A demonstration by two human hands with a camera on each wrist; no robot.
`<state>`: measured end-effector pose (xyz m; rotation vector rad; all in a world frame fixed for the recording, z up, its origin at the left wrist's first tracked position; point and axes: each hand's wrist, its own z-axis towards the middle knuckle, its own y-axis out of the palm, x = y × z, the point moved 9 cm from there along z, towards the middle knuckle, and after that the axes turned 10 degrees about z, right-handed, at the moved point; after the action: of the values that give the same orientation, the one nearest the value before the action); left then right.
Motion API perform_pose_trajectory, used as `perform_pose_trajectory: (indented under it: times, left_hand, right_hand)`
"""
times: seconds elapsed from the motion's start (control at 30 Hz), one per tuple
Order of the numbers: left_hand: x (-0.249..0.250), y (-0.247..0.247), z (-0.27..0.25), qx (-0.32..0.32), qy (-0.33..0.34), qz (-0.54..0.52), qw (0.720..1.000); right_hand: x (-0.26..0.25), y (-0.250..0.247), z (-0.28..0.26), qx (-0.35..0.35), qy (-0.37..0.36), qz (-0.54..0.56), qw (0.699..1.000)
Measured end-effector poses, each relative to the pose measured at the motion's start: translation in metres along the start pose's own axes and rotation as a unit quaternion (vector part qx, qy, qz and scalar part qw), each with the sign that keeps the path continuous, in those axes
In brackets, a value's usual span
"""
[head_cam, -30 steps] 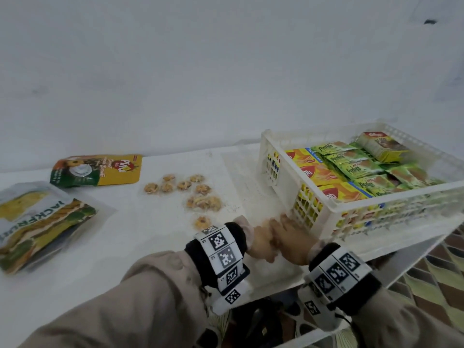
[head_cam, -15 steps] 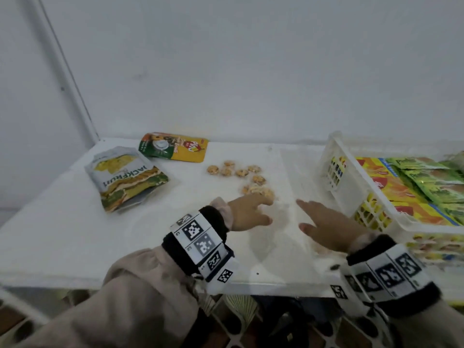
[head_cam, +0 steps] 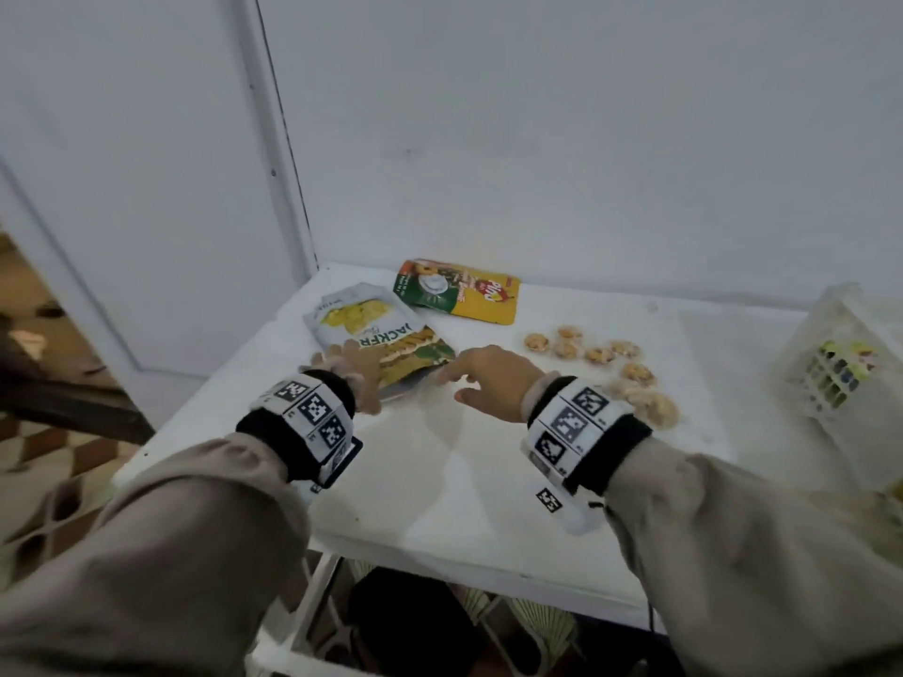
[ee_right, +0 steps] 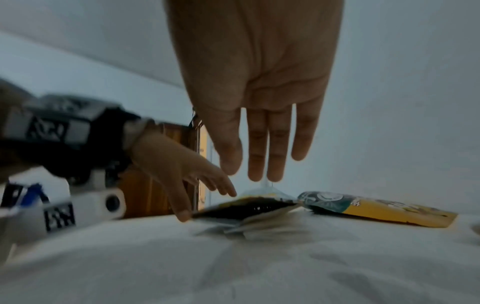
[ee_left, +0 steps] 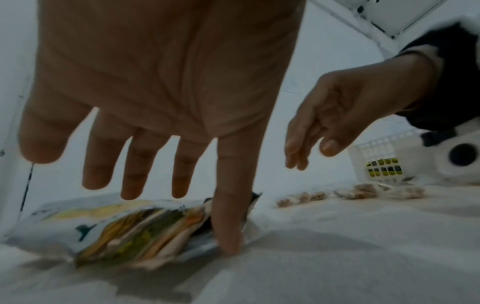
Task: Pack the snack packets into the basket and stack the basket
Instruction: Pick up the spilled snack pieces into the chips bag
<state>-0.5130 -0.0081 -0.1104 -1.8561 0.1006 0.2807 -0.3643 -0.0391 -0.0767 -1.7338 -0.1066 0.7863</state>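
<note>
A white, yellow and green jackfruit packet [head_cam: 376,334] lies flat at the table's far left. My left hand [head_cam: 354,371] is spread open over its near edge, and the thumb [ee_left: 228,232] presses down at the packet's near corner [ee_left: 135,228]. My right hand [head_cam: 488,378] hovers open just right of the packet, fingers [ee_right: 262,152] straight and together, holding nothing. Behind it lies a green and yellow packet [head_cam: 459,291]. The white basket [head_cam: 830,344], with packets inside, is at the far right edge.
Several small clear-wrapped cookie packs [head_cam: 601,354] are scattered on the white table [head_cam: 464,481] between my right hand and the basket. A wall runs close behind the table. The table's left edge drops off beside the jackfruit packet.
Both hands have left the basket's side and swept left across the table to the jackfruit packet. The view has swung left with them, pushing the basket to the frame's edge.
</note>
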Motion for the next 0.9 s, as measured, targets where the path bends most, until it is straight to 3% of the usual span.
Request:
perform_pose_trajectory:
  times: [0.1, 0.27, 0.57, 0.8, 0.9]
  left_hand:
    - [-0.005, 0.012, 0.022, -0.021, 0.022, 0.03, 0.999]
    - [0.005, 0.012, 0.02, 0.001, 0.12, 0.072, 0.99]
    - [-0.012, -0.019, 0.038, 0.088, 0.159, -0.003, 0.983]
    - [-0.015, -0.023, 0.042, 0.104, 0.186, -0.032, 0.977]
    - [-0.016, -0.03, 0.042, 0.114, 0.2, -0.029, 0.973]
  right_hand:
    - [-0.014, 0.017, 0.036, -0.047, -0.012, -0.062, 0.997]
    - [-0.009, 0.041, 0.07, -0.121, 0.018, -0.144, 0.982]
    - [0.006, 0.05, 0.093, -0.086, 0.056, -0.113, 0.988]
    - [-0.003, 0.051, 0.106, -0.089, 0.038, -0.118, 0.988]
    - [-0.008, 0.038, 0.104, -0.053, 0.022, -0.102, 0.993]
